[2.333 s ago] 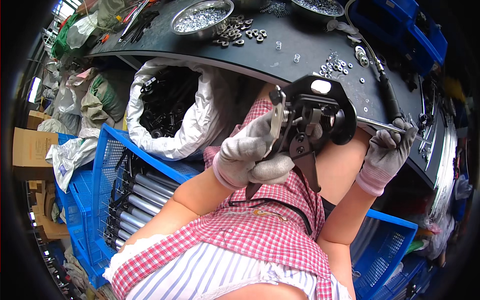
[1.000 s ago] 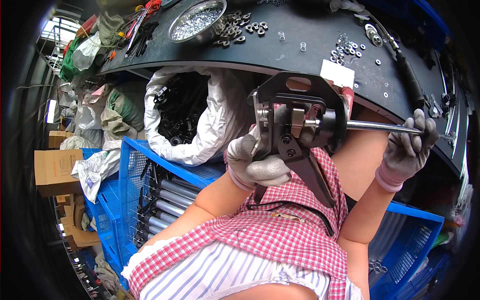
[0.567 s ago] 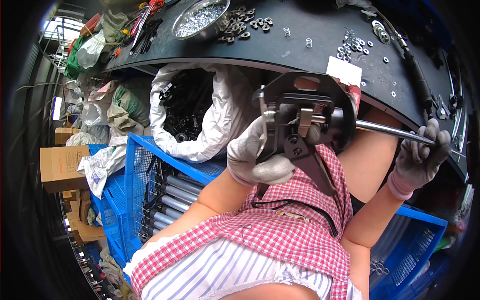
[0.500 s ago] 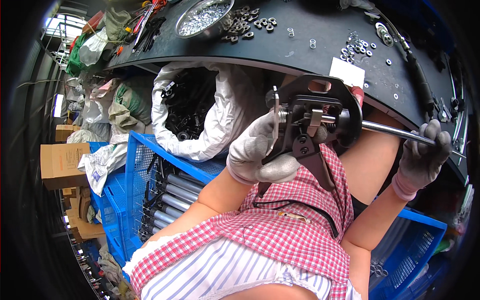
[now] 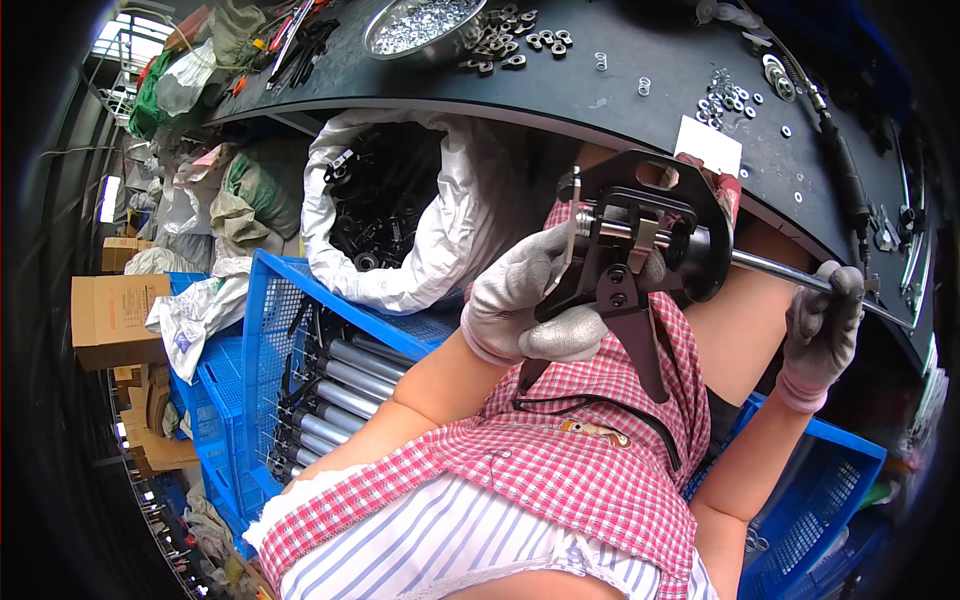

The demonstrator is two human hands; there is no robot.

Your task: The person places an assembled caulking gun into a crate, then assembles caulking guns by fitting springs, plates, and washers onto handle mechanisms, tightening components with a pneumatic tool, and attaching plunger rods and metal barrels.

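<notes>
The left hand (image 5: 528, 305), in a grey knit glove, is clenched around a black metal bracket (image 5: 640, 255), its fingers wrapped over the lower left edge of the part; the bracket is held up in the air above the lap, just below the curved edge of the dark counter (image 5: 640, 100); a silver pin and a small plate sit in the middle of the bracket, and a black arm of it points down toward the checked apron (image 5: 560, 460); a steel rod (image 5: 790, 277) runs out of the bracket's round right side, slanting down to the right; the right hand (image 5: 822, 325), also gloved, is closed around that rod well apart from the bracket, with the rod's far end passing beyond the fist.

On the counter lie a round metal bowl (image 5: 420, 25) of small silver pieces, a cluster of nuts (image 5: 515, 45) just beside it, and scattered washers (image 5: 725, 95) near a white card (image 5: 708, 145) at the counter's edge; under the counter stands an open white sack (image 5: 400, 210) full of black parts; to the left of the lap is a blue crate (image 5: 290, 350) holding grey tubes (image 5: 355, 375); another blue crate (image 5: 810, 500) sits low on the right; cardboard boxes (image 5: 120, 315) stand at the far left.
</notes>
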